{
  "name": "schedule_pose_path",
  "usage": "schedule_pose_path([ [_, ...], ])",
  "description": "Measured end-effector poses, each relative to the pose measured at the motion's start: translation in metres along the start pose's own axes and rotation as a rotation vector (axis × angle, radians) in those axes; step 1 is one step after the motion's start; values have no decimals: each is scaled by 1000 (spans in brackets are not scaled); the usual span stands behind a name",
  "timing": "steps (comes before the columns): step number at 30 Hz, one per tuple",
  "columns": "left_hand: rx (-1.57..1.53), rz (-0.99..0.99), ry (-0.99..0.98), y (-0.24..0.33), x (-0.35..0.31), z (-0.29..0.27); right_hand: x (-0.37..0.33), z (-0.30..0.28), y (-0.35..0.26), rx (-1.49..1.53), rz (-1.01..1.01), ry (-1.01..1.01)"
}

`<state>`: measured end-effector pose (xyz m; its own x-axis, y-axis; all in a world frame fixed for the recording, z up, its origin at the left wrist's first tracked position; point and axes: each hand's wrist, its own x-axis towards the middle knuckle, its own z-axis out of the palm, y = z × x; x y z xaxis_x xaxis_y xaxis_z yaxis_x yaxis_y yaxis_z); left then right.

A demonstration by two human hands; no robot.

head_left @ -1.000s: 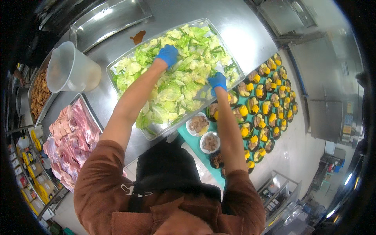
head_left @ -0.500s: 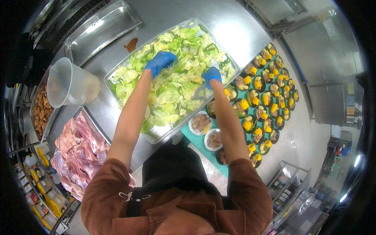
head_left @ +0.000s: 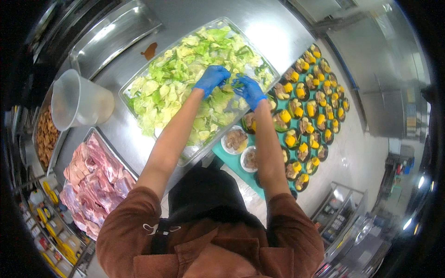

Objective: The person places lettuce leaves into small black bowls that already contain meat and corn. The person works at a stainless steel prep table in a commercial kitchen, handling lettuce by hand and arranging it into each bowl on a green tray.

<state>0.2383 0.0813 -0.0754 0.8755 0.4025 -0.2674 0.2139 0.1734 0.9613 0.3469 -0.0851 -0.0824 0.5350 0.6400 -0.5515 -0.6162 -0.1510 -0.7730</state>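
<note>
Both my gloved hands in the lettuce [head_left: 185, 83] tray [head_left: 127, 99]: left hand [head_left: 211, 79] and right hand [head_left: 250, 91] close together, pinching leaves. Filled bowls [head_left: 306, 111] on a green mat to the right, raw meat [head_left: 90, 180] lower left, plastic jug [head_left: 76, 99] beside the tray.

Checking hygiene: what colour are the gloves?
Blue, on the left hand and right hand; head view.

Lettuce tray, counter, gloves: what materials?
Lettuce tray: looks like clear plastic, since the counter shows through its rim. Counter: brushed stainless steel, going by its grey sheen and glare. The gloves on the left hand and right hand: thin blue nitrile or similar.
</note>
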Motion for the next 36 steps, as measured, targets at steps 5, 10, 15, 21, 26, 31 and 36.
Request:
schedule_pose_path([
  [5,546,360,76,-38,31,-4,-1,36,14,-7,-169,-123],
  [10,660,188,-98,-8,1,17,22,12,51,-44,-289,13],
  [15,395,88,-171,20,-36,29,-49,12,31,384,-184,81],
  [21,225,17,-67,61,-130,81,-158,-95,51,155,-450,167],
  [26,178,-60,-2,24,-196,81,-323,-236,99,255,-277,459],
  [31,146,-210,117,-27,-274,79,-448,-371,170,214,-186,892],
  [36,208,-359,218,-79,-338,95,-484,-451,213,103,-89,928],
])
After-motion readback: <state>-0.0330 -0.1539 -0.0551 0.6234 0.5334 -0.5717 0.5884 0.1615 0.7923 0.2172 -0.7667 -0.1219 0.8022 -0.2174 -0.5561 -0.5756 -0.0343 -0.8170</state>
